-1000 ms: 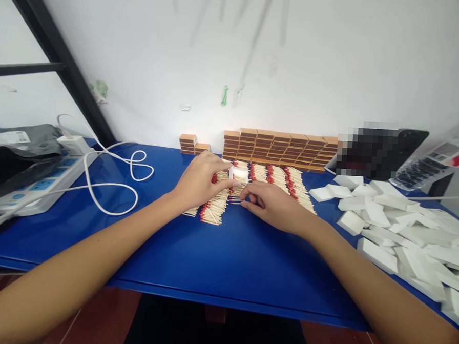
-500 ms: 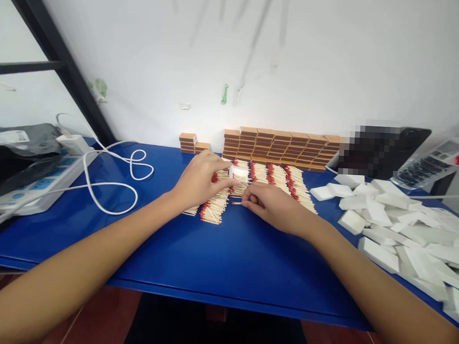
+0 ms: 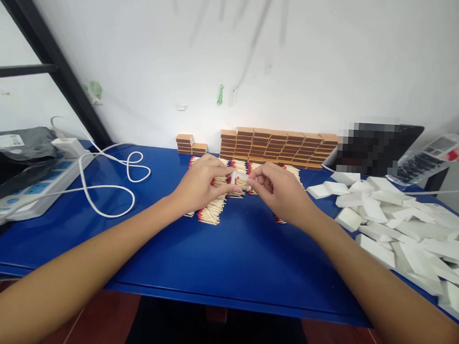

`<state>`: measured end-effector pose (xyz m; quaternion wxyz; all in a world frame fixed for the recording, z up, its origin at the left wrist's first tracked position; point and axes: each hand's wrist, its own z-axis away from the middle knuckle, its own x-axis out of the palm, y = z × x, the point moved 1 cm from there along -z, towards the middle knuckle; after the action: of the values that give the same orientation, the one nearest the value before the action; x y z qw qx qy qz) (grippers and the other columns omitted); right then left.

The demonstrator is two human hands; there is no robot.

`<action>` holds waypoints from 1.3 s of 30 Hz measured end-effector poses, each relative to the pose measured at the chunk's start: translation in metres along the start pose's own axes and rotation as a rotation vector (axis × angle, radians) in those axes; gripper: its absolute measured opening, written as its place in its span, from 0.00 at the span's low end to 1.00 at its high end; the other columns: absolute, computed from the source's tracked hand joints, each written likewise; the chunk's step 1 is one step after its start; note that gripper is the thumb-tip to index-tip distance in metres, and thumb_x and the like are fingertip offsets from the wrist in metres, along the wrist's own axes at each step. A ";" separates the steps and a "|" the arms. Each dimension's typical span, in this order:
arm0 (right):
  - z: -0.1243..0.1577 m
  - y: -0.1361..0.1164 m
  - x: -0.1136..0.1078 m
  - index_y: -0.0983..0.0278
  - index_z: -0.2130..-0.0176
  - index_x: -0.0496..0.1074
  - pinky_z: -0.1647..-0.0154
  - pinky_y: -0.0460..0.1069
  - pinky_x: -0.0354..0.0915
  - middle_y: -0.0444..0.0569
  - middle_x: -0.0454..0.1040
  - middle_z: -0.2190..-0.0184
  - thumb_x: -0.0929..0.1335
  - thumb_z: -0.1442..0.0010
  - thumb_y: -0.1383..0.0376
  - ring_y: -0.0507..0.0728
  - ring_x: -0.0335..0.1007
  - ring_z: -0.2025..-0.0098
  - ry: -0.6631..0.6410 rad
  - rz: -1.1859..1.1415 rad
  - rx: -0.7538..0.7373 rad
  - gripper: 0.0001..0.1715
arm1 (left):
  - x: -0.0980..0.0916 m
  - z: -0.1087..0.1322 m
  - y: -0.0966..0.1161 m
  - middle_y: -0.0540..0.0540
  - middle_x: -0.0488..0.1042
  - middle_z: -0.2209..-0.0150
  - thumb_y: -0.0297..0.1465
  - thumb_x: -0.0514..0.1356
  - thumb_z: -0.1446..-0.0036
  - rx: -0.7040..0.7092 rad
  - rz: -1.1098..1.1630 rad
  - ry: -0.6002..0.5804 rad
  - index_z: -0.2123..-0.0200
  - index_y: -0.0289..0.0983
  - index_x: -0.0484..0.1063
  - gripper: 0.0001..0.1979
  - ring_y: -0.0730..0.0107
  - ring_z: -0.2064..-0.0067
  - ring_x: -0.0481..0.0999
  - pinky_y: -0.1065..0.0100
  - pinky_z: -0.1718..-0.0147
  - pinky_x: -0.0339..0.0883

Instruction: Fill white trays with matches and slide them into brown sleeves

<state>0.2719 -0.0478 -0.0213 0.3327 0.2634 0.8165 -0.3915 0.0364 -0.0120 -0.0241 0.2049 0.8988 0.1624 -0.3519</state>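
My left hand (image 3: 202,185) is closed, thumb and fingers pinching a small white matchbox tray (image 3: 234,177) over the rows of matches. A few matches with red heads show inside the tray. My right hand (image 3: 284,193) has its thumb and index finger pinched at the tray's right end, on a match that its fingertips mostly hide. Beneath and around both hands lie rows of red-tipped matches (image 3: 211,213), partly covered by the hands.
Against the wall stands a long stack of brown matchboxes (image 3: 277,146), with a smaller stack (image 3: 185,143) to its left. White trays (image 3: 407,227) are heaped on the right of the blue table (image 3: 224,264). A power strip (image 3: 39,193) and white cable (image 3: 109,188) lie left.
My right hand has risen from the table by the match row to the tray's right end. My left hand keeps hold of the tray. The view has shifted slightly.
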 end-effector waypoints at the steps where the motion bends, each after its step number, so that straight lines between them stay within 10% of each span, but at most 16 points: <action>1: 0.001 -0.001 0.002 0.61 0.60 0.72 0.65 0.52 0.60 0.48 0.73 0.65 0.67 0.29 0.63 0.56 0.67 0.67 0.009 0.008 -0.008 0.06 | 0.000 0.000 0.002 0.45 0.83 0.60 0.49 0.69 0.38 0.005 0.015 0.001 0.53 0.39 0.82 0.21 0.58 0.55 0.77 0.56 0.50 0.69; 12: -0.001 -0.005 -0.003 0.61 0.63 0.74 0.68 0.51 0.57 0.44 0.70 0.72 0.68 0.32 0.66 0.54 0.64 0.72 0.084 0.051 -0.086 0.05 | -0.003 -0.002 -0.001 0.44 0.83 0.62 0.52 0.66 0.35 -0.107 -0.030 0.019 0.57 0.40 0.84 0.21 0.58 0.57 0.77 0.57 0.54 0.68; 24: 0.004 0.006 0.019 0.61 0.64 0.77 0.63 0.50 0.61 0.48 0.75 0.66 0.70 0.34 0.68 0.57 0.69 0.64 -0.236 0.086 -0.019 0.05 | -0.006 -0.002 -0.006 0.46 0.82 0.63 0.50 0.65 0.34 -0.187 -0.109 0.058 0.56 0.40 0.84 0.19 0.58 0.58 0.75 0.58 0.55 0.67; 39: 0.004 0.006 0.024 0.62 0.64 0.72 0.64 0.50 0.60 0.48 0.74 0.66 0.67 0.32 0.69 0.56 0.68 0.65 -0.288 0.117 0.002 0.07 | -0.005 -0.001 -0.008 0.44 0.84 0.60 0.49 0.66 0.34 -0.145 -0.103 0.044 0.56 0.40 0.83 0.18 0.57 0.56 0.77 0.56 0.53 0.69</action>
<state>0.2621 -0.0441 -0.0441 0.4683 0.2521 0.7431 -0.4061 0.0298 -0.0052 -0.0217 0.2475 0.8794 0.2381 -0.3296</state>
